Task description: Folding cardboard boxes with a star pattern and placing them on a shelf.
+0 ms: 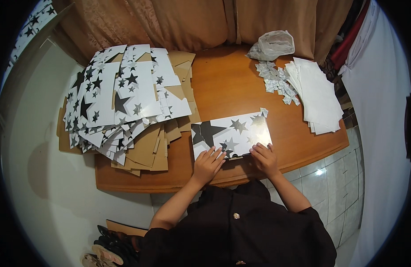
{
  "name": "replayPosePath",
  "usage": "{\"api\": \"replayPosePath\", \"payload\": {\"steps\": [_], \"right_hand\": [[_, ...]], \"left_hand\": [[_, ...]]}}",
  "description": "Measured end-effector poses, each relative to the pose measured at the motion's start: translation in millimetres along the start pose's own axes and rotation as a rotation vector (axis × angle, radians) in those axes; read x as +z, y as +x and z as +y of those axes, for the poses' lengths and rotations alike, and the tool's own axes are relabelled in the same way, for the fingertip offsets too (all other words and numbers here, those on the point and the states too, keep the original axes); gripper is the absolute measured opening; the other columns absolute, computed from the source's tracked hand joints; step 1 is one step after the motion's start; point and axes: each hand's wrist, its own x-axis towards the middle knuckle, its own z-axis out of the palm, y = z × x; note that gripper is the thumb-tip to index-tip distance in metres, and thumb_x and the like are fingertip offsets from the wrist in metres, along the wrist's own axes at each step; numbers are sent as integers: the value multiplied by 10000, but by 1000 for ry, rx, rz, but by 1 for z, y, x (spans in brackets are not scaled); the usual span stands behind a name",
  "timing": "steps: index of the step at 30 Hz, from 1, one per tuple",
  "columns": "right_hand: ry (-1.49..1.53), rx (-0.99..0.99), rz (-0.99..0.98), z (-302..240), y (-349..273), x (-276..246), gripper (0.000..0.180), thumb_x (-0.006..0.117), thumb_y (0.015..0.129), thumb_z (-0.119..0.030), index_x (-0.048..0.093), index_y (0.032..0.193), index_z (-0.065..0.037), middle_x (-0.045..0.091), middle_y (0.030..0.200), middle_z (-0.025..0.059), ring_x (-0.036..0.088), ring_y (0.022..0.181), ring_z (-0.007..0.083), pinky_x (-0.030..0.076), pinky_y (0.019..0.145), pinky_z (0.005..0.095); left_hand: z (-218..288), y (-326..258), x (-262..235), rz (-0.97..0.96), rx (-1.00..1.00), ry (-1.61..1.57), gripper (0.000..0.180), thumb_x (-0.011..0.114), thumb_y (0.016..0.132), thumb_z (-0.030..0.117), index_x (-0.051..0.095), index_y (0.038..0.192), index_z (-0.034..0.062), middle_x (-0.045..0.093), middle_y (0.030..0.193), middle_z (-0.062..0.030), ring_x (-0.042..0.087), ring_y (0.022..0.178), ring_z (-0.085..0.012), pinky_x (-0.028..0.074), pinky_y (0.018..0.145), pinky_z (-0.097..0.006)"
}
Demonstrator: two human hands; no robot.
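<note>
A white cardboard box (pixel 246 129) printed with black and silver stars lies flat near the table's front edge, its lid down. My left hand (pixel 208 163) rests on the lid's front left part, fingers spread and flat. Across from it, my right hand (pixel 264 158) lies over the front right corner with its fingers stretched out. Both thumbs are partly hidden at the front side, where a small tab shows. Against the box's far right corner sits a small pale sachet (pixel 264 112).
On the left rises a big pile of flat star-printed cardboard blanks (pixel 125 95), some showing brown sides. White paper sheets (pixel 318 100), scattered small sachets (pixel 276 82) and a clear plastic bag (pixel 276 46) occupy the wooden table's (pixel 223 84) right. Brown curtains (pixel 187 22) hang behind.
</note>
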Motion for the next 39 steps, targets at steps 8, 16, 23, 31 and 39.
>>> {"api": "replayPosePath", "payload": {"steps": [8,16,23,31,39], "right_hand": [[29,3,74,5,-11,13,261,689,765,-110,665,1023,-137,662,1050,13,599,1044,173,362,961,381],[64,160,0,-31,0,-7,319,724,732,-185,654,1041,-145,600,1138,65,545,1115,240,284,1007,486],[218,140,98,-56,-1,17,315,728,710,-152,672,1019,-149,598,986,34,559,875,195,359,790,370],[610,678,249,-81,-4,38,156,720,757,-125,656,896,-94,584,890,64,550,789,221,395,722,331],[589,932,214,-87,2,45,236,744,750,-166,595,902,-65,584,892,39,533,796,186,389,727,319]], "left_hand": [[0,10,0,-154,83,-4,311,635,817,184,611,1124,134,608,1179,-69,570,1102,-222,454,875,-420],[-2,1,7,-140,12,-45,346,623,834,163,594,1162,60,607,1190,-97,576,1110,-219,461,888,-366],[5,4,15,-63,-25,-37,315,633,822,152,624,1114,34,633,1136,-109,597,1075,-228,464,886,-352],[16,14,13,-1,-116,-110,332,701,755,176,655,1041,15,651,1087,-142,617,1040,-258,474,857,-367],[16,13,18,54,-143,-100,336,731,740,230,675,988,10,664,1051,-153,628,1015,-263,478,833,-360]]}}
